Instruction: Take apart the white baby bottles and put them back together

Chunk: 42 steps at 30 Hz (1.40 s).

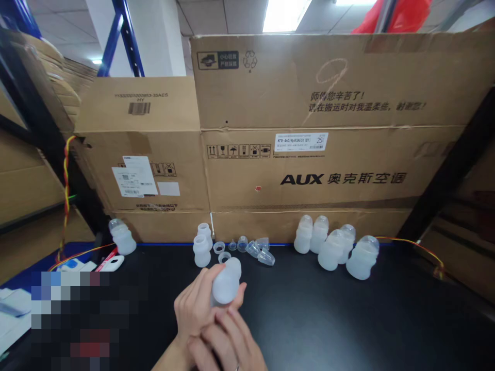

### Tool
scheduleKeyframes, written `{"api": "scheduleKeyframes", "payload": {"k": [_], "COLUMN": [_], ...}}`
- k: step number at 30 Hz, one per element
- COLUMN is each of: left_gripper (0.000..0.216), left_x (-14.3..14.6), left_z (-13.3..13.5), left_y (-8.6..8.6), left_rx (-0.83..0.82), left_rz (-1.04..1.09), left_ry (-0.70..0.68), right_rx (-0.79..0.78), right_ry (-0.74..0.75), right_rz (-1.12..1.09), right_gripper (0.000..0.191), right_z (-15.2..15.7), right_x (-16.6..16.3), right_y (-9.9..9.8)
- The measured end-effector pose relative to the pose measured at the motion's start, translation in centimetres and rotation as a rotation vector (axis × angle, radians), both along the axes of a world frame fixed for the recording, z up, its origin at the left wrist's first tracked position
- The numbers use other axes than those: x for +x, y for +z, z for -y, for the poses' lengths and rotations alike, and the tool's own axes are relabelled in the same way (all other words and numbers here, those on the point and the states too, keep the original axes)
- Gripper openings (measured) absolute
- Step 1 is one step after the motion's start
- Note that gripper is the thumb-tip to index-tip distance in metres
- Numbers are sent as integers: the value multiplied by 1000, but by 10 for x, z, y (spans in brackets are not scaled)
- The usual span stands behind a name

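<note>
A frosted white baby bottle (225, 286) is tilted in my left hand (195, 305), whose fingers wrap round it above the black table. Just below, my right hand (230, 341) overlaps the left hand close to the bottle, its fingers bent. Whatever those fingers hold, if anything, is hidden. Beyond my hands stand two open bottle bodies (202, 251). Beside them lie clear ring collars (219, 248), a small teat (232, 245) and several clear caps (266, 256).
Several capped bottles (331, 251) stand at the right rear of the black table (328, 319). Another capped bottle (122, 238) leans at the left rear. A large cardboard sheet (247, 190) forms the back wall. Red and yellow wires (66, 190) run down the left post.
</note>
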State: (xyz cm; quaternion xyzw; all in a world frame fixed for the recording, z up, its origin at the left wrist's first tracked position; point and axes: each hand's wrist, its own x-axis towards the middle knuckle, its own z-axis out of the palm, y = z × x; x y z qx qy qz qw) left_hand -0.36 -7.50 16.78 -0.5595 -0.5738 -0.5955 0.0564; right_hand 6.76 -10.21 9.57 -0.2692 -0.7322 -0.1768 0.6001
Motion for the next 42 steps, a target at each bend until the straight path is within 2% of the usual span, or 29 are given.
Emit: {"api": "scheduleKeyframes", "payload": {"k": [1, 2, 5, 7, 11, 14, 16, 20, 26, 30, 34, 38, 42], "left_gripper": [40, 42, 47, 48, 50, 53, 54, 54, 49, 48, 47, 51, 51], "left_x": [-4, -9, -28, -38, -42, -34, -29, -25, -23, -16, -9, -6, -2], "left_z": [0, -2, -11, -19, -31, -30, -27, -22, -22, -15, -4, -1, -6], "left_y": [3, 6, 12, 11, -4, -19, -26, -32, -35, -34, -34, -29, -24], "left_rx": [-50, -108, -214, -221, -255, -299, -325, -332, -288, -232, -130, -142, -233], "left_rz": [41, 103, 363, 508, 727, 808, 827, 847, 885, 773, 614, 675, 783], "left_ry": [-37, -86, -227, -305, -472, -523, -550, -596, -572, -470, -369, -402, -444], "right_rx": [34, 48, -90, -222, -496, -773, -926, -1061, -1248, -1299, -1254, -1202, -1120], "right_ry": [23, 38, 31, 7, -27, 56, 115, 210, 354, 385, 419, 463, 440], "right_rz": [-7, 75, 146, 94, -81, -160, -198, -242, -352, -447, -505, -575, -516], "right_gripper": [24, 33, 37, 42, 49, 36, 35, 44, 59, 54, 51, 49, 52], "right_z": [-4, -8, -16, -20, -32, -37, -37, -36, -45, -47, -44, -45, -50], "right_x": [12, 26, 62, 77, 87, 86, 85, 82, 78, 77, 76, 76, 82], "right_y": [12, 24, 49, 54, 45, 35, 32, 30, 24, 20, 18, 20, 26]}}
